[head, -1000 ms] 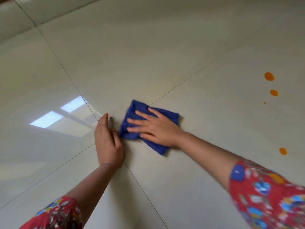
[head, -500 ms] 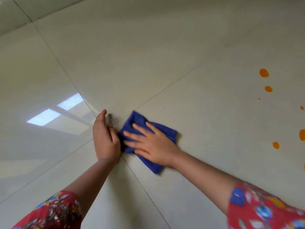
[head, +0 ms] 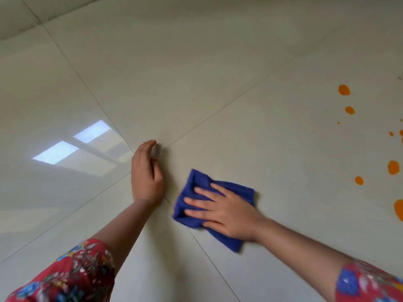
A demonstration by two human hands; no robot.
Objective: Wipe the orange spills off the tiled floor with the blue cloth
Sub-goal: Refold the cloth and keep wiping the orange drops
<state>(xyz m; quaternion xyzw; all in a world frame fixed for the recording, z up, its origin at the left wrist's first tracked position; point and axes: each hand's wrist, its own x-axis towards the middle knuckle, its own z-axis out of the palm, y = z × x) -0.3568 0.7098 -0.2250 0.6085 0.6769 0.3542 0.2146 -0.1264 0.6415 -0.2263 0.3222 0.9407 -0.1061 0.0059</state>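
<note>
A folded blue cloth (head: 201,184) lies flat on the pale tiled floor (head: 218,73). My right hand (head: 226,211) presses on it with straight, spread fingers and covers its middle. My left hand (head: 147,175) rests on the floor to the left of the cloth, fingers straight and together, with a gap between it and the cloth. Several orange spills (head: 393,167) dot the floor at the far right, well away from the cloth; one large spill (head: 399,209) is cut off by the frame edge.
Thin grout lines (head: 218,112) cross near my left hand's fingertips. A bright window reflection (head: 72,144) shines on the glossy tile at left. Red flowered sleeves (head: 72,277) fill the bottom corners.
My right hand has slid the cloth to the right, away from my left hand, which has stayed in place on the floor. More orange spills show at the right edge.
</note>
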